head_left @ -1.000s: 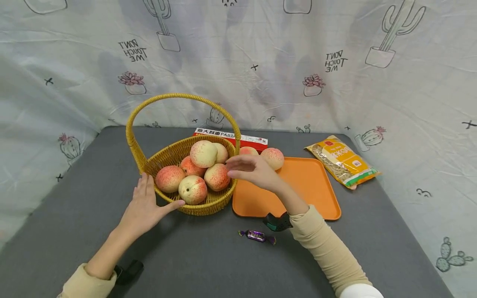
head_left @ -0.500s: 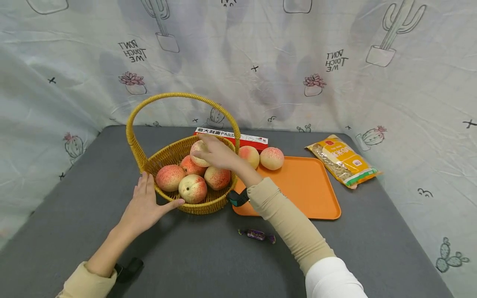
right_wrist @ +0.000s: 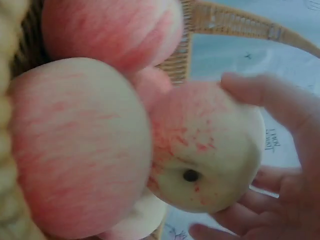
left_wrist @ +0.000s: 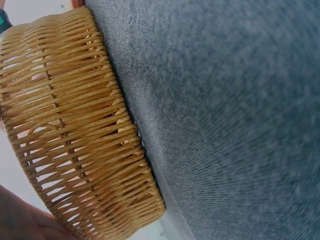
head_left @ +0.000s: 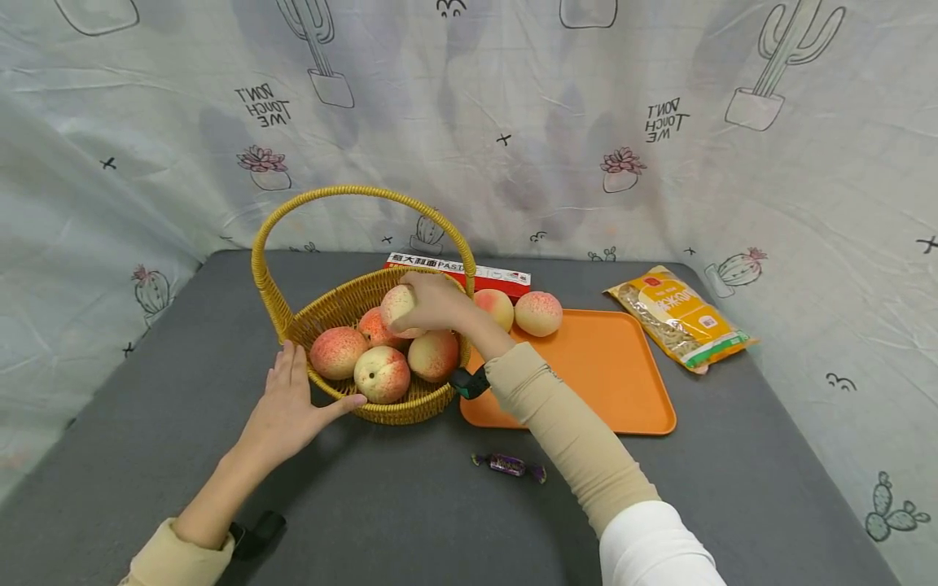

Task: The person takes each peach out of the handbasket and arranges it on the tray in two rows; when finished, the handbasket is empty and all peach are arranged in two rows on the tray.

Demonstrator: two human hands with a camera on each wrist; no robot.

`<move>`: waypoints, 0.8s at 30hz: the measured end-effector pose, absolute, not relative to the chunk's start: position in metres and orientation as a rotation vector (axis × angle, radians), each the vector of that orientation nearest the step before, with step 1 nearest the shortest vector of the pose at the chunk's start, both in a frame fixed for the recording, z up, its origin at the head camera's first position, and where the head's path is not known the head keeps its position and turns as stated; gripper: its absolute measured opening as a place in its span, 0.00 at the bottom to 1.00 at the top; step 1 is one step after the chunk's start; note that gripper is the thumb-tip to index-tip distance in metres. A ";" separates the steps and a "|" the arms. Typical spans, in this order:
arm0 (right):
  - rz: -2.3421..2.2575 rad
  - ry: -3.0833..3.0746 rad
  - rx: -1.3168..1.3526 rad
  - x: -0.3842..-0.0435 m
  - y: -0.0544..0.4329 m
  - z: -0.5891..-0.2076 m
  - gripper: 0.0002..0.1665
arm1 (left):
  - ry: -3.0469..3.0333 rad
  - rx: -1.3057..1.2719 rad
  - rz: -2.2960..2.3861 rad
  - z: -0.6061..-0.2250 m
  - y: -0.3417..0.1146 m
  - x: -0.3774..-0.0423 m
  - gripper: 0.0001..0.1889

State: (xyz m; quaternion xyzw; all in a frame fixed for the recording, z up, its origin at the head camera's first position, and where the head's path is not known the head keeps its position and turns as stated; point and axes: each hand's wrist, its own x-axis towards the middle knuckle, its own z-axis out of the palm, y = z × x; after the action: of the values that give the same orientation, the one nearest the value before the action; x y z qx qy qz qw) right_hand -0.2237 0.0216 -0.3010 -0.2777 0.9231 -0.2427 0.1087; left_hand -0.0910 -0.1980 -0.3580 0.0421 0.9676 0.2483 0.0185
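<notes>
A yellow wicker basket with a tall arched handle holds several red-and-cream peaches. My right hand reaches in under the handle and grips the topmost pale peach. In the right wrist view, thumb and fingers curl round that peach, and its dark stem hole shows. Spread against the near left side of the basket is my left hand, its fingers straight along the outside and its thumb by the front rim. The left wrist view shows the woven side close up, with part of the hand at the lower left.
An orange tray lies right of the basket, with two peaches at its far left corner. Behind is a red-and-white pasta box. A yellow food bag lies at the right. A purple wrapped candy sits in front.
My right hand has moved left from above the basket's right side to the top peach and now grips it. The left hand has stayed at the basket.
</notes>
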 end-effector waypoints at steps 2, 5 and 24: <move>-0.753 2.699 -0.861 -0.220 0.024 -0.298 0.36 | 3.002 0.128 0.771 -0.358 -0.198 -0.091 0.65; -0.755 2.681 -0.939 -0.214 0.027 -0.293 0.38 | 2.996 0.122 0.762 -0.358 -0.197 -0.091 0.65; -1.172 2.668 -0.970 -0.181 0.068 -0.303 0.42 | 2.997 0.133 0.782 -0.359 -0.199 -0.093 0.65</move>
State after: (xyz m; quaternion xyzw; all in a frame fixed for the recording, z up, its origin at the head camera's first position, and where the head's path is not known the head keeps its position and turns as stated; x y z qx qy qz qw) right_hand -0.1815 0.0683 -0.3029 -0.3155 0.8683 -0.3813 0.0352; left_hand -0.0934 -0.1985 -0.3593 0.0429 0.9665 0.2521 0.0210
